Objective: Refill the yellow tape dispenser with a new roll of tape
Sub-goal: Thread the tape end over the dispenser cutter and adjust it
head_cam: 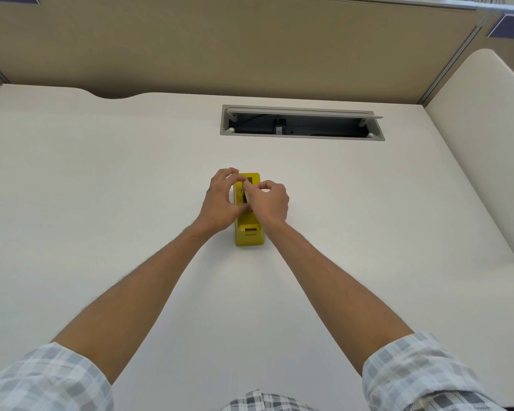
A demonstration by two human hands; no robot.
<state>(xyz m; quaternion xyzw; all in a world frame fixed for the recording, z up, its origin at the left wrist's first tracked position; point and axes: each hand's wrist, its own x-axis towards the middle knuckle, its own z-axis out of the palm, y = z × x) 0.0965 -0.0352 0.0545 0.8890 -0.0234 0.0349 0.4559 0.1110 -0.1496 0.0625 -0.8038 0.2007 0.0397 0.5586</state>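
Observation:
The yellow tape dispenser (pixel 249 237) stands on the white desk (pixel 101 203) in the middle of the head view, its cutter end toward me. Both hands meet over its open middle slot. My left hand (pixel 220 200) grips from the left side, fingers curled over the top. My right hand (pixel 269 203) pinches a pale tape roll (pixel 247 197) that sits on edge in the slot, mostly hidden by fingers. The roll's dark core shows only as a sliver between the thumbs.
An open cable trough (pixel 301 123) with a grey lid and a black plug is set in the desk behind the dispenser. A tan partition (pixel 250 48) walls the back; a second white desk surface (pixel 487 143) lies at right.

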